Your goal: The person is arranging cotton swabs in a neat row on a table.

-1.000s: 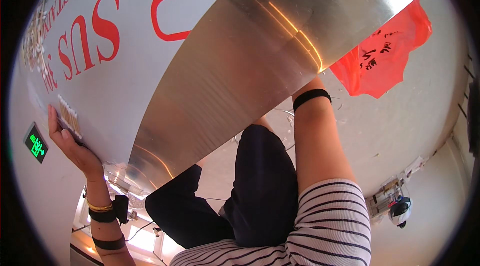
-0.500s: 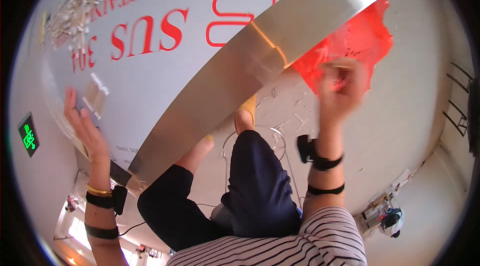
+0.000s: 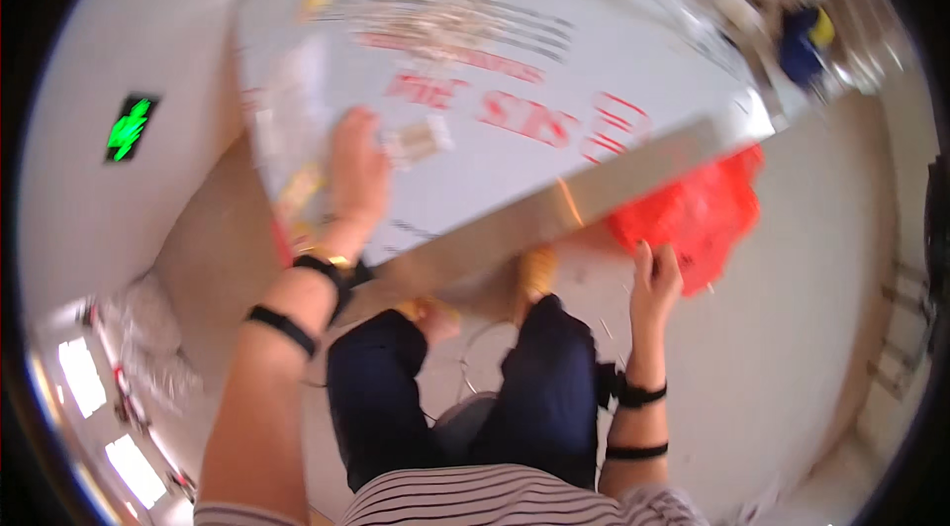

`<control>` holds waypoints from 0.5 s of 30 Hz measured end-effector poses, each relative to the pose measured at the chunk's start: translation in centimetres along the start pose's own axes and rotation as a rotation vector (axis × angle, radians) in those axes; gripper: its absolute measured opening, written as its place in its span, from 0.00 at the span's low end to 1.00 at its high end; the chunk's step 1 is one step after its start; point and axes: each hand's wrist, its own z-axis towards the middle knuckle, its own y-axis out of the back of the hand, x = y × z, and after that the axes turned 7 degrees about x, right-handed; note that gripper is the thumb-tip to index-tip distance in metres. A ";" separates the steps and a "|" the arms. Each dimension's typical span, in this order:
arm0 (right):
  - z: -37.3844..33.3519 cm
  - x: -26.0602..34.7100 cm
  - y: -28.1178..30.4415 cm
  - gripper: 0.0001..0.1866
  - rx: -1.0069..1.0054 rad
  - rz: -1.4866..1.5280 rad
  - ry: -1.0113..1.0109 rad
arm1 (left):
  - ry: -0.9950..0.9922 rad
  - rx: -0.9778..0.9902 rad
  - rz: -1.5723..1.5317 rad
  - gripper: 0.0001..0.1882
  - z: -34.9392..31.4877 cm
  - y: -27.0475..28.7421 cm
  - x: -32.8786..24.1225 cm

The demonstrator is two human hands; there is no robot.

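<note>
My left hand (image 3: 358, 170) is over the steel-edged table (image 3: 435, 199), its fingers smeared by motion. Right beside it lies a small bundle of cotton swabs (image 3: 421, 140) with white tips. Farther back on the tabletop is a loose pile of swabs (image 3: 435, 16), blurred. Below the table's front edge, my right hand (image 3: 655, 279) is closed, thumb against fingers, in front of a red plastic bag (image 3: 698, 214) that hangs there. Whatever the fingers may hold is too small to make out.
Clear plastic packaging (image 3: 297, 91) and yellow items (image 3: 297, 191) lie along the table's left side. At the far right are a dark blue and yellow object (image 3: 804, 43) and more clear wrapping. My legs (image 3: 534, 378) are under the front edge. A black rack (image 3: 896, 328) stands at right.
The view has swung, showing more of the table. My left hand is now close beside the swab bundle. My right hand has come down from in front of the red bag toward its lower edge.
</note>
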 end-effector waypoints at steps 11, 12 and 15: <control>11.3 20.5 -12.4 0.17 0.355 0.148 0.470 | 0.067 0.019 -0.022 0.26 -0.9 1.9 -0.6; 12.1 22.1 -13.7 0.16 0.389 0.186 0.504 | 0.073 0.044 -0.021 0.27 -1.0 2.0 -0.6; 14.2 25.5 -16.4 0.15 0.574 -0.017 0.438 | 0.103 0.084 -0.052 0.29 -1.0 2.2 -0.6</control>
